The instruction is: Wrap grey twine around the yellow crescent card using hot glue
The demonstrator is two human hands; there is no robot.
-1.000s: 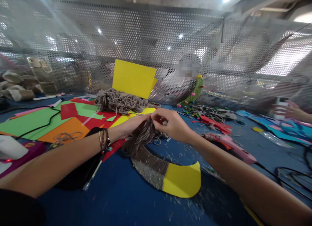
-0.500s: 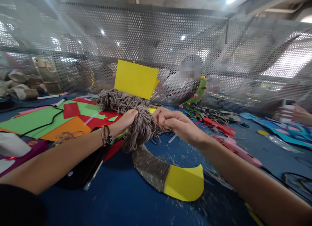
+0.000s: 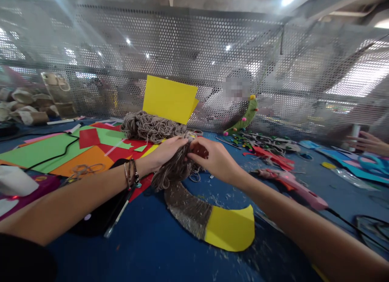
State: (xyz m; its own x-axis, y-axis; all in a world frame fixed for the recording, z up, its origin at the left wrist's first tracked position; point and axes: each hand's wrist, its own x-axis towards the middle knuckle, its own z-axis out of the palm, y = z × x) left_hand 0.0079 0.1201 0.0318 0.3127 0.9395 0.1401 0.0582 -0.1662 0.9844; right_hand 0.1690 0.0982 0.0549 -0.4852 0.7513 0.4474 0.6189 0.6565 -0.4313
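A bundle of grey-brown yarn (image 3: pixel 170 170) is between my two hands over the blue table. My left hand (image 3: pixel 168 150), with bracelets at the wrist, is closed on the bundle from the left, its fingers near the top. My right hand (image 3: pixel 214 156) meets it there, thumb and fingertips pinched on the yarn; the exact strand is hidden. Just below lies a curved yellow card piece (image 3: pixel 230 228), its left part wrapped in the same yarn. Behind my hands a larger heap of yarn (image 3: pixel 152 126) lies under a folded yellow card (image 3: pixel 170 97).
Coloured paper sheets (image 3: pixel 39 152) spread at left beside a black pouch. A pink glue gun (image 3: pixel 299 186) with a cable lies at right, near red scraps (image 3: pixel 273 157) and blue scissors (image 3: pixel 372 163). A perforated metal screen (image 3: pixel 182 43) stands behind. Another person's hand (image 3: pixel 369 142) holds a phone at far right.
My right hand has moved left and in against the yarn bundle, and my left hand has shifted right. The bundle's top is now largely covered by my fingers.
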